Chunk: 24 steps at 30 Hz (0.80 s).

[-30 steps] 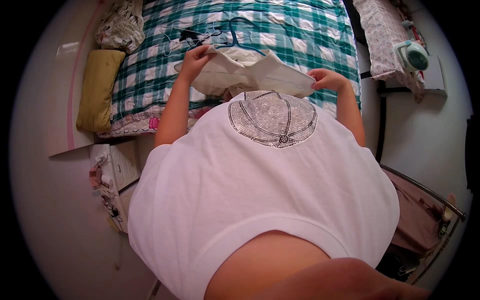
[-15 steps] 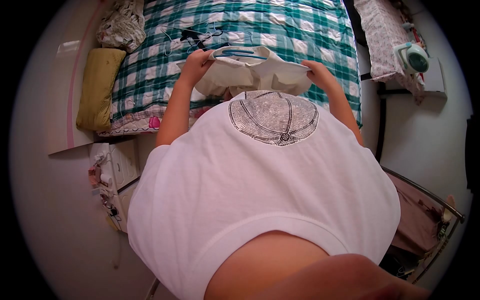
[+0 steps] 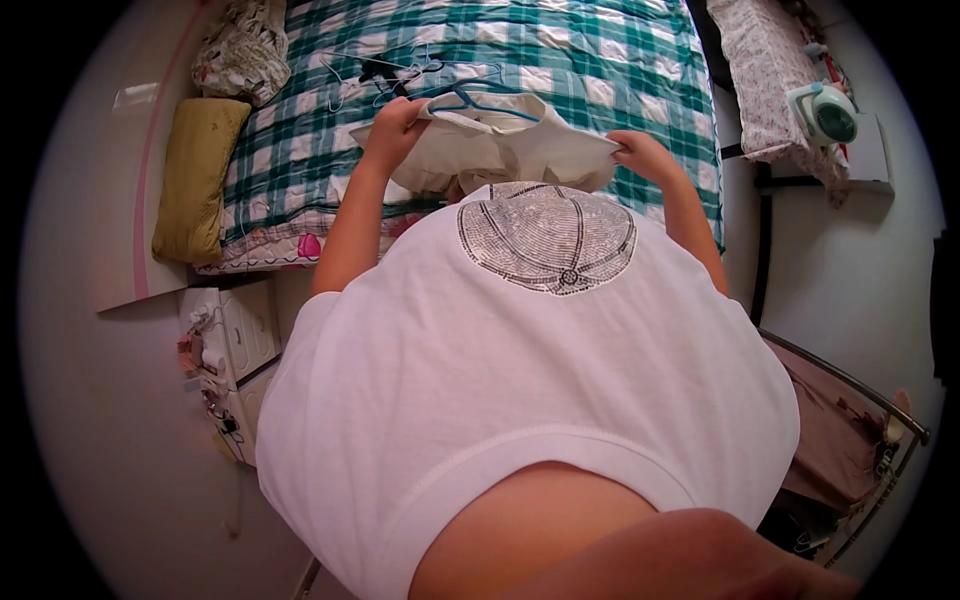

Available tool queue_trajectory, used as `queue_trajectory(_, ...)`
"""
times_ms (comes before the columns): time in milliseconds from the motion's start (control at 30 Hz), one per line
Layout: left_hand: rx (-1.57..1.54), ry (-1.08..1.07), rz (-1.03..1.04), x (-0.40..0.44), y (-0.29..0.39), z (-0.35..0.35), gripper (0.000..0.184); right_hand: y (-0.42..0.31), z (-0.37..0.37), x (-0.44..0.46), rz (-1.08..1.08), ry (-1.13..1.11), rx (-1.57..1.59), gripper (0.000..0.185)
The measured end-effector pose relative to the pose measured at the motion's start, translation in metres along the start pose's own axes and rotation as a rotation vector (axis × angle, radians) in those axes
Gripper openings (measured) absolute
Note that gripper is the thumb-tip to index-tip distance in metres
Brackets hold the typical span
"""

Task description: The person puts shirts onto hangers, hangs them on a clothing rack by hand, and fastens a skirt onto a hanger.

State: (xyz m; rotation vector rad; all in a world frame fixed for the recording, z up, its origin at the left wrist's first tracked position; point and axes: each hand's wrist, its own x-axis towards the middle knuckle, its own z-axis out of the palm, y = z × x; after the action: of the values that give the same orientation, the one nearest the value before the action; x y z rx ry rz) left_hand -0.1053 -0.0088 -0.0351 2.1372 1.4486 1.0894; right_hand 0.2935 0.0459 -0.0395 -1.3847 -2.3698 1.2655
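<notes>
A cream-white collared shirt point(image 3: 450, 160) hangs stretched between my hands above the near part of the bed. My left hand point(image 3: 398, 122) is closed on the shirt at its left shoulder, beside the collar. My right hand point(image 3: 640, 155) pinches the other shoulder at its outer end. Inside the neck opening sits a blue clothes hanger point(image 3: 500, 108), its hook end showing above the collar. The shirt's lower part is hidden behind my own white T-shirt point(image 3: 520, 370).
Several loose hangers point(image 3: 405, 75) lie on the green checked quilt point(image 3: 600, 50) beyond the shirt. An olive pillow point(image 3: 200, 180) and bundled cloth point(image 3: 242, 50) are at the left edge. A small fan point(image 3: 828, 115) stands at right, a metal rail point(image 3: 850, 380) lower right.
The blue hanger has turned in the collar, its hook end now rising above the neckline. My right hand has dropped slightly with the shoulder it holds. My left hand stays nearly still.
</notes>
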Motion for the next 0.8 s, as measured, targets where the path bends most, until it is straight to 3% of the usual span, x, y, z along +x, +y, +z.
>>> queue_trajectory(67, 0.0, -0.002, 0.033, 0.002, 0.003, 0.0, 0.024, -0.02, -0.01, -0.001, 0.141, -0.145, -0.052, 0.027)
queue_trajectory(167, 0.045, 0.003, 0.075, 0.004, -0.001, 0.001, 0.024, -0.007, -0.004, 0.0, 0.401, -0.032, 0.459, 0.035)
queue_trajectory(267, 0.022, -0.018, 0.038, 0.005, 0.005, 0.001, 0.026, 0.01, -0.004, -0.001, 0.324, -0.035, 0.484, 0.031)
queue_trajectory(367, -0.002, -0.014, 0.133, 0.008, 0.005, 0.005, 0.027, 0.016, -0.01, 0.004, 0.269, -0.177, 0.406, 0.024)
queue_trajectory(467, 0.013, -0.031, 0.121, 0.01, 0.011, 0.005, 0.029, 0.011, -0.009, 0.005, 0.131, -0.131, 0.055, 0.019)
queue_trajectory(667, 0.048, -0.03, 0.116, 0.01, 0.013, 0.006, 0.028, 0.009, -0.002, 0.004, -0.134, 0.348, -0.151, 0.009)
queue_trajectory(800, -0.002, -0.057, 0.006, 0.004, 0.003, 0.013, 0.026, 0.004, 0.001, 0.008, -0.306, 0.664, -0.251, 0.01)
